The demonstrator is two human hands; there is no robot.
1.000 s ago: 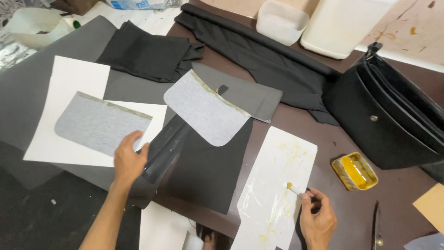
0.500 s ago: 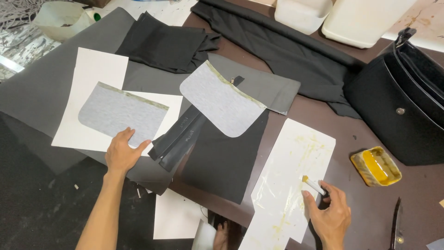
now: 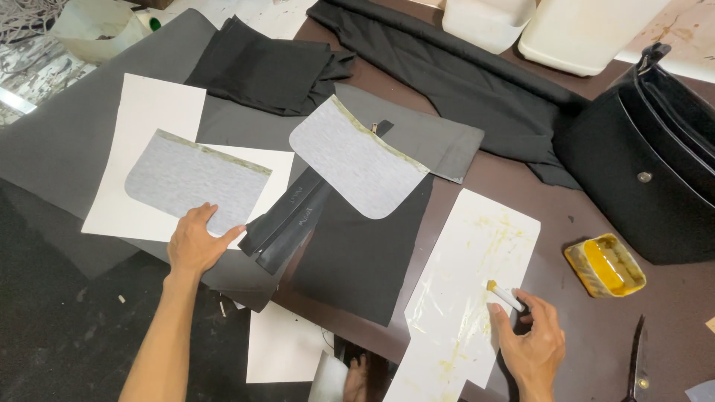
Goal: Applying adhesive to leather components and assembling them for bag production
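Pressing left hand on rounded grey felt panel — right hand grips glue brush.

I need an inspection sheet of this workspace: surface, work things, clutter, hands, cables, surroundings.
Surface: dark brown table, mostly covered.
Work things: grey fabric piece on white paper; small brush; glue-stained sheet; yellow glue tin.
Clutter: black cloth, second grey piece, black bag, white containers, scissors.
Hands: left hand presses the grey piece; right hand holds the brush.
Cables: nothing seen.
Surroundings: pale bowl.
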